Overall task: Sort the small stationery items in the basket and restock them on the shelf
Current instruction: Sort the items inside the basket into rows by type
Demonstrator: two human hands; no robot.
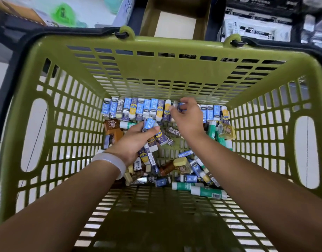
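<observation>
Both hands down inside the green basket (69, 57); mixed small stationery covers its floor.

Left hand (136, 140): fingers curled round a bundle of erasers; a light-blue eraser (149, 124) sits on top, pinched between thumb and fingertips; dark-blue and yellow-sleeved ones stick out below the palm toward the wrist; white bangle (112, 163) on that wrist.

Right hand (188, 118): up at the far wall, fingers pinching a small blue eraser (181, 106) at the tips; the piece is mostly hidden by the fingers, so its type is hard to read; it sits level with the sorted row (138, 108) of upright erasers lined along the far wall; the row runs on both sides of the hand, light-blue, dark "2B" and yellow-white sleeves side by side; the hand is over the gap in that row.

Loose pile (174, 170) in the middle and near part of the floor: more erasers, brownish blocks, a yellow-capped item (182, 165); green-and-white glue sticks (202, 190) lie at the near right, more stand along the right side; brown boxes (112, 128) at the left, just beside the left hand.

Beyond the basket: open cardboard box (176, 17), stacked black-and-white boxes (258, 20) to its right; blurry.
</observation>
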